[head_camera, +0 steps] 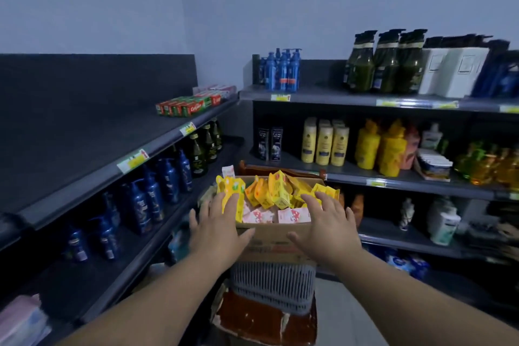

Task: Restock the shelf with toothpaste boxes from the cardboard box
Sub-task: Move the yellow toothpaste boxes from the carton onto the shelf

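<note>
1. Between the two shelving units, low and central, an open cardboard box [273, 239] sits on a grey slatted basket [273, 281]; the basket rests on a worn red-brown seat [266, 323].
2. Yellow toothpaste boxes [279, 194] fill the carton in a loose jumble, several standing on end above its rim; pink-and-white boxes [292, 215] lie flat near its front wall.
3. The left hand [222, 223] is spread wide, palm down, over the carton's left front corner; its fingertips overlap a yellow box there (whether they actually touch it I cannot tell); it grips nothing.
4. The right hand [328, 219] is likewise splayed, palm down, over the right side of the carton; its fingers reach the yellow boxes at that edge; it holds nothing.
5. To the left, the top shelf [98, 135] carries a row of red-and-green toothpaste boxes [193, 105] lying flat at its far end, near the corner; yellow price tags hang on its front lip.
6. Blue pump bottles [151, 196] line the shelf below it.
7. On the right unit, small blue bottles [283, 70] and dark green pump bottles [384, 64] stand on the top level, well apart; pale yellow bottles [324, 142] stand on the level beneath.
</note>
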### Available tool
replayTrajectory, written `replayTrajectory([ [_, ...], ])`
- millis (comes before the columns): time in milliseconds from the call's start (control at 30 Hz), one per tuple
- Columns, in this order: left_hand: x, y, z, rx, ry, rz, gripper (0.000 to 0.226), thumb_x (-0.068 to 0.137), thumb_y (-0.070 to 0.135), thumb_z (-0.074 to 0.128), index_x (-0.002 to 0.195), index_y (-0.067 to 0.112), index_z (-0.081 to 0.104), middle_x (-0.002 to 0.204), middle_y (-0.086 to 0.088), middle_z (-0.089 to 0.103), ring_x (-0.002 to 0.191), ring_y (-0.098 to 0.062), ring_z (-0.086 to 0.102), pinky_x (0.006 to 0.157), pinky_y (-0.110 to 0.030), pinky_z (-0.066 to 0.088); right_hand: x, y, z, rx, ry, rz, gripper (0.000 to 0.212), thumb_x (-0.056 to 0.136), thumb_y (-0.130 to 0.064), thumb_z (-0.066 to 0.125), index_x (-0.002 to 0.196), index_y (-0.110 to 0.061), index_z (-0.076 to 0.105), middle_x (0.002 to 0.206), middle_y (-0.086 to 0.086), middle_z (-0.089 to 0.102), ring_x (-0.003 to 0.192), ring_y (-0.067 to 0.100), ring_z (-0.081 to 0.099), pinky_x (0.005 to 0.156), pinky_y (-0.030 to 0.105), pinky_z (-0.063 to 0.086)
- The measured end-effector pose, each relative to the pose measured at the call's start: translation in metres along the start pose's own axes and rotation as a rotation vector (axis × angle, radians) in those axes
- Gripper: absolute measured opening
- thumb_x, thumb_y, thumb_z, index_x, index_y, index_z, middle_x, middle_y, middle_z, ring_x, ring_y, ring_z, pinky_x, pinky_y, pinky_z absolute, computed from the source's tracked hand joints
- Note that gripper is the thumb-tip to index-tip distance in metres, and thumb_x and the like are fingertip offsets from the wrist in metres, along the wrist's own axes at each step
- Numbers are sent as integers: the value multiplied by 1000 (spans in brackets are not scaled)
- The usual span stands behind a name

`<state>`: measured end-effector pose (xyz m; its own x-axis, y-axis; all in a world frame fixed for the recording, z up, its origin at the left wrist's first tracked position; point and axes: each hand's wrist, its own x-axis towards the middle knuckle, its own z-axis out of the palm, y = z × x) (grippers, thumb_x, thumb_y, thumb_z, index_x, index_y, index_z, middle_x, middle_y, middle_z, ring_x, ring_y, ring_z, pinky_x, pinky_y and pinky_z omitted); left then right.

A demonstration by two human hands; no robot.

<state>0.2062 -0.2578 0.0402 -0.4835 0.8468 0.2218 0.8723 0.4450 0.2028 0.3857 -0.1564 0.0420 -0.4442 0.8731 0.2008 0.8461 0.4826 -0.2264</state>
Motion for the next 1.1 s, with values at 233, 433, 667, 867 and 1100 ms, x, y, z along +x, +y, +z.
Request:
replayTrajectory([
  [233,107,-45,49,-26,-78,9,78,87,66,43,150,31,11,157,1,14,145,-24,10,117,-50,10,95,-12,46,-38,-76,60,84,82,-72,50,150,-36,18,160,0,16,146,26,18,118,52,17],
  [433,181,-74,87,-75,-108,-22,79,88,60,49,150,27,12,154,3,19,141,-22,21,115,-44,20,154,-20,81,3,-145,94,82,83,-67,54,150,-35,20,158,-2,19,144,25,23,117,48,20],
  [667,214,-93,126,-311,-251,-225,57,87,50,57,135,24,38,134,-1,42,118,-22,47,92,-37,45,202,-43,113,67,-155,-24,77,85,-62,56,149,-35,24,156,-5,25,143,21,24,118,46,20],
  [867,223,-95,137,-478,-229,-285,47,92,44,54,135,28,41,123,1,60,105,-19,59,82,-31,50,256,-71,127,149,-305,-225,82,84,-53,65,150,-36,21,157,-5,27,144,20,25,118,48,21],
  [1100,215,-90,147,-532,-232,-298,64,83,50,65,139,32,41,130,7,48,112,-12,51,87,-24,45,311,-93,146,201,-548,-359,95,77,-48,76,152,-36,20,156,-1,30,139,21,36,111,36,34],
])
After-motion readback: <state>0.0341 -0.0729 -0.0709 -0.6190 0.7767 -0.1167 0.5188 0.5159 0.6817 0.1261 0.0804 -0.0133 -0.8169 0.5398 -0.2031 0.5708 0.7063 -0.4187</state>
